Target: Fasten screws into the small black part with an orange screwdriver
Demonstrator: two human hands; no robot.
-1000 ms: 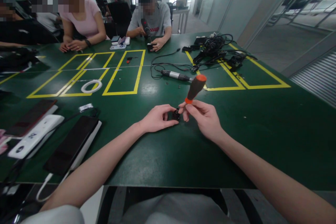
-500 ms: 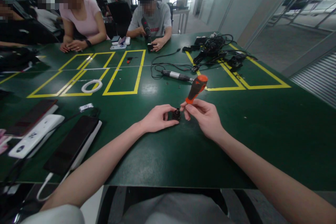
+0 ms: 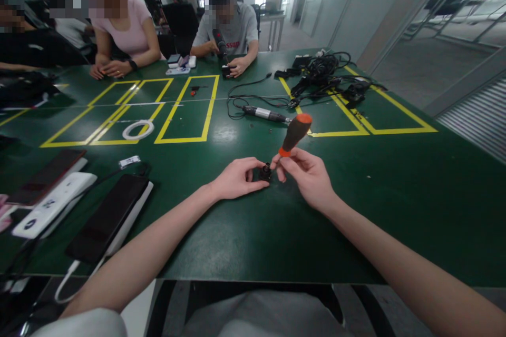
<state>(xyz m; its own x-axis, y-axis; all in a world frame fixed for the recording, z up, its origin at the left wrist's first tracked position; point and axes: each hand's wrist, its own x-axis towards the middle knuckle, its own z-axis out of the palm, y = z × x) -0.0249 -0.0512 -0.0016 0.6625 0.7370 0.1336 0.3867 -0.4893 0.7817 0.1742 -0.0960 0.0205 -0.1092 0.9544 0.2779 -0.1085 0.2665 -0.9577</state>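
Note:
My left hand (image 3: pixel 239 178) grips a small black round part (image 3: pixel 265 172) between thumb and fingers, holding it against the green tabletop (image 3: pixel 245 237). The part's exact kind is too small to make out. In my right hand (image 3: pixel 310 174) is a screwdriver (image 3: pixel 296 131) with a black and orange handle, pinched low near the collar. Its handle leans up and to the right. The shaft points down toward the black part; whether the tip touches it I cannot tell.
Beyond my hands lies a corded electric screwdriver (image 3: pixel 264 114), with tangled black cables (image 3: pixel 324 73) farther right. A white ring (image 3: pixel 137 129) rests among yellow tape outlines. At left are a power strip (image 3: pixel 53 204) and a phone (image 3: pixel 108 216). Across the table, a person (image 3: pixel 233 26) holds a power tool.
The screwdriver handle has turned slightly about its shaft in my right hand, showing a different side. My left hand and the black part have stayed in place.

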